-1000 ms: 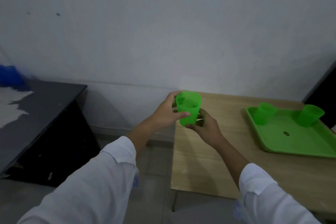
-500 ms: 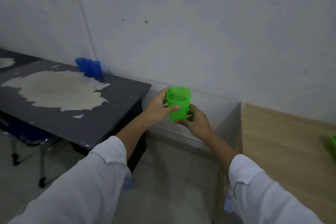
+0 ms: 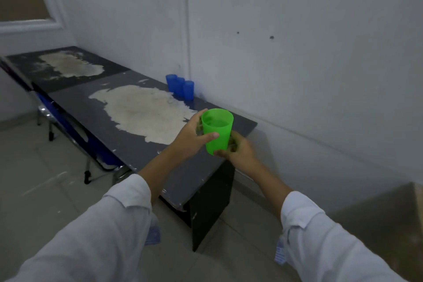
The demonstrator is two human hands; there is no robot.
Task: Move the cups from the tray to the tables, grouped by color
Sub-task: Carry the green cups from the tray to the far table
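Nearest: two white sleeves [image 3: 109, 224], both forearms reaching forward.

Grip: left hand [image 3: 190, 137] wraps the green cup [image 3: 217, 130] at mid-height, with the thumb across its near wall and the fingers round the far side. Right hand [image 3: 240, 151] is curled under and behind the base. Both hands are closed on the one cup. The cup is upright, rim level, held in the air over the near end of the dark table [image 3: 142, 155] and touching nothing else.

Contents: a faint line shows inside the cup. Cannot tell whether it is liquid or a second cup nested in it. Treat it as full and carry it level, without tipping.

Beyond, on the same table: a pale worn patch [image 3: 142, 110], and three blue cups [image 3: 180, 86] close together against the wall [image 3: 297, 64]. A farther table [image 3: 109, 68] butts onto the end of this one and shows no cups.

Judgement: the step in hand is carry-and-place. Blue already has this tabletop, so green probably belongs well apart from that cluster, likely on another table.

For the set-down:
- Lower the cup straight down onto flat dark surface rather than the rough patch.
- Slide the right hand out from under the base before contact.
- Let the left hand steady the wall, and release only once the base sits flat.

Risk: squeezing the thin plastic wall could deform it.
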